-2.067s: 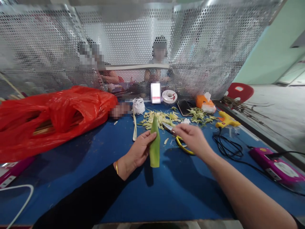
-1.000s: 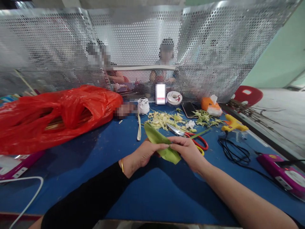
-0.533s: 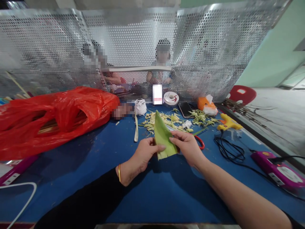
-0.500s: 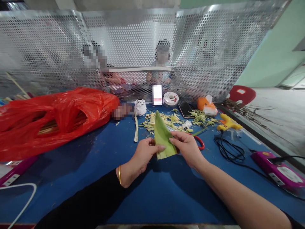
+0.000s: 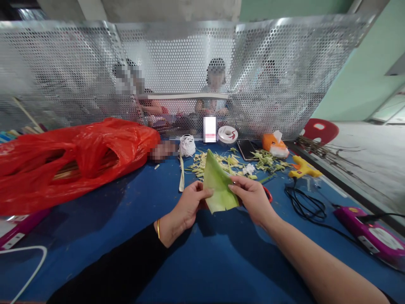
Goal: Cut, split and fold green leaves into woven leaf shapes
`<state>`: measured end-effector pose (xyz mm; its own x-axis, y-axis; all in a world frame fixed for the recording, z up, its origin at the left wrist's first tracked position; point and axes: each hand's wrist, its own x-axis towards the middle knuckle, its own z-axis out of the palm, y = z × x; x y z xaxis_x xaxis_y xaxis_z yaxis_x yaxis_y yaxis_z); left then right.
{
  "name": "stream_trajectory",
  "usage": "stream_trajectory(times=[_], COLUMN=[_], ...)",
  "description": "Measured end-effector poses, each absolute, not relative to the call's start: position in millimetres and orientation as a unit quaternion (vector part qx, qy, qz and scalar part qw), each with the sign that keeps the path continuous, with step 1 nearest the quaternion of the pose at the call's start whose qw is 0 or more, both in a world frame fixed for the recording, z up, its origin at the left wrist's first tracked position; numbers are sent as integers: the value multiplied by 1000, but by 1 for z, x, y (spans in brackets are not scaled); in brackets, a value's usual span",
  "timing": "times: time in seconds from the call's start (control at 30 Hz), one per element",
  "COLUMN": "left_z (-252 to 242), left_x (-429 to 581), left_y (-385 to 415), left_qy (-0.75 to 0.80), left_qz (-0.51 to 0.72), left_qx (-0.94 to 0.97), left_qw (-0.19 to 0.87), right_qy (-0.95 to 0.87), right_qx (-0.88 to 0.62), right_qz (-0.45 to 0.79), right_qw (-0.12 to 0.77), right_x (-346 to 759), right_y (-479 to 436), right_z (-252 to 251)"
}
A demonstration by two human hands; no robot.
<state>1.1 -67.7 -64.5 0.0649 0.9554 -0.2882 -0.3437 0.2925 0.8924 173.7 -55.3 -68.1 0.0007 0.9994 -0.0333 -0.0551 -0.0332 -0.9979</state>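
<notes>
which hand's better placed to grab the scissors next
Right. The right hand pinches the leaf directly beside the red-handled scissors; the left hand sits on the leaf's far side.

Leaf (image 5: 218, 185) pale green. Tabletop (image 5: 221, 261) deep blue. Plastic bag (image 5: 72, 156) bright red. Glue gun (image 5: 303, 168) yellow. Cable (image 5: 305, 202) black. Screen (image 5: 190, 71) silver, dotted with holes. Left sleeve (image 5: 117, 274) black, bangle (image 5: 157, 228) gold.

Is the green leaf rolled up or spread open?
Spread open. The green leaf shows a wide flat face, held at its sides by the left hand and right hand.
</notes>
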Motion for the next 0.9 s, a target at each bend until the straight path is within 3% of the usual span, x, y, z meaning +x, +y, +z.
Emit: stream_trajectory(times=[0.17,0.47,0.67,0.9], left_z=[-61,-58,-60,-62], left_x=[-5,0,4,4], left_y=[-60,-68,-72,-72], left_qy=[498,467,445,514], left_qz=[571,540,516,520], left_qx=[375,368,377,418], left_qw=[534,595,628,540], right_qy=[-472,-589,-572,-617], right_qx=[-504,-421,-438,-436], right_qz=[505,593,581,533], right_qw=[518,353,380,381], right_x=[176,165,163,161], right_y=[-50,-65,-68,-67], right_z=[-70,-66,-68,-72])
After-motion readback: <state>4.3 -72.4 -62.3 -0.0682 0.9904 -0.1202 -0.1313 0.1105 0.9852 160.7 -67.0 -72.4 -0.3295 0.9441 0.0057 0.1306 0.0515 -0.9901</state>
